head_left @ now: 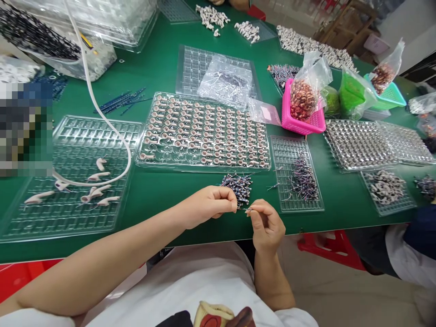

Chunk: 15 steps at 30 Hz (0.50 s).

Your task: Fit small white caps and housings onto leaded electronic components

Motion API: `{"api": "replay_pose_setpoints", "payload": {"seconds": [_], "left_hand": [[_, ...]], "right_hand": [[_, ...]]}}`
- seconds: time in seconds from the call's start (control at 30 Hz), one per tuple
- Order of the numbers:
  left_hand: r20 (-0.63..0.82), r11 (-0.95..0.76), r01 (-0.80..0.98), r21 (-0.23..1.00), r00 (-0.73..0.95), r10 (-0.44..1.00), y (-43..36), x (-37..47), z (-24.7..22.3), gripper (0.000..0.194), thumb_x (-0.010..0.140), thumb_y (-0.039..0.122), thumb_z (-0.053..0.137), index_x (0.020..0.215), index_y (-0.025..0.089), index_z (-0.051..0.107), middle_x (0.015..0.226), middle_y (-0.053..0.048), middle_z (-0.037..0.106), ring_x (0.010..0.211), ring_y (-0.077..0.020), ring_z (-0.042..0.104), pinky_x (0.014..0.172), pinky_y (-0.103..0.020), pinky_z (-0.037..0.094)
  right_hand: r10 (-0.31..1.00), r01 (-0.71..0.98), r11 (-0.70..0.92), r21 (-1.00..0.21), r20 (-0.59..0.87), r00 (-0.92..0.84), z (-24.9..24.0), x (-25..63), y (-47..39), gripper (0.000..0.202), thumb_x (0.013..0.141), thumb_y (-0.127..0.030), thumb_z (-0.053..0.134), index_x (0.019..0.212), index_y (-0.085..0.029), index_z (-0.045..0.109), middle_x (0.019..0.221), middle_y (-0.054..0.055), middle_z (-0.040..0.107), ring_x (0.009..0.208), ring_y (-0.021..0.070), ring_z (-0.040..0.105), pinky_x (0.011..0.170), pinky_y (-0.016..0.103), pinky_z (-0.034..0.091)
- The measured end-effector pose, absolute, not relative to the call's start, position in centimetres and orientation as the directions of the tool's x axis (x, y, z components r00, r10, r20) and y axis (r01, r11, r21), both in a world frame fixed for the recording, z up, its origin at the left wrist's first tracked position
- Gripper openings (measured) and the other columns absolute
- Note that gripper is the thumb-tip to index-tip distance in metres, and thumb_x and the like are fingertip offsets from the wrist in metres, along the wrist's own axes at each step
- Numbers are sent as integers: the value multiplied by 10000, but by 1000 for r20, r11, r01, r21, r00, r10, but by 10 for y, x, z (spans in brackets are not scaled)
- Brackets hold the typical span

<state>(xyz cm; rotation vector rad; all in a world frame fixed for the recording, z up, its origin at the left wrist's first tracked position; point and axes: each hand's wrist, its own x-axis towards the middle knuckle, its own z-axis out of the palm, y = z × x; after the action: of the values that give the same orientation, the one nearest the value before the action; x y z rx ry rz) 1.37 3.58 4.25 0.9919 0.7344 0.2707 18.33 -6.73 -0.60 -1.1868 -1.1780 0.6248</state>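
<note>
My left hand (211, 205) is closed in a pinch near the table's front edge, with thin wire ends at its fingertips. Facing it, my right hand (267, 223) pinches the other end of the same small wired part (244, 209), which spans the short gap between them. Just behind the fingers lies a pile of similar wired parts (237, 187), dark with pale tips. Beyond that pile, a clear blister tray (160, 162) holds rows of pinkish-white plastic earpiece-like shells (146, 156), with some pockets in the front row vacant.
To the right, a clear tray (284, 200) carries more wired parts. A pink basket (303, 126) holds a bag of copper-coloured pieces. On the left, a white cable (89, 81) loops over a tray (85, 222) with several loose shells. Another person's sleeve (422, 231) shows at right.
</note>
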Motion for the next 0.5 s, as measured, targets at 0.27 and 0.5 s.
{"api": "replay_pose_setpoints", "payload": {"seconds": [0.27,0.5], "left_hand": [[-444,606,-16,796,665,601,47,5,53,140,773,296,668,791,164,626,642,57,414,525,-71,297,506,-239,211],[-454,664,-122,738,638,621,44,7,49,230,786,217,675,999,140,711,863,-24,617,655,-104,528,635,-262,416]], "right_hand": [[826,128,303,-944,327,458,-9,183,-63,124,896,-120,628,924,-224,690,760,0,642,739,137,590,622,256,482],[803,156,248,-956,294,518,-12,182,-62,72,896,-172,646,916,-226,688,745,-8,646,666,119,589,579,238,477]]}}
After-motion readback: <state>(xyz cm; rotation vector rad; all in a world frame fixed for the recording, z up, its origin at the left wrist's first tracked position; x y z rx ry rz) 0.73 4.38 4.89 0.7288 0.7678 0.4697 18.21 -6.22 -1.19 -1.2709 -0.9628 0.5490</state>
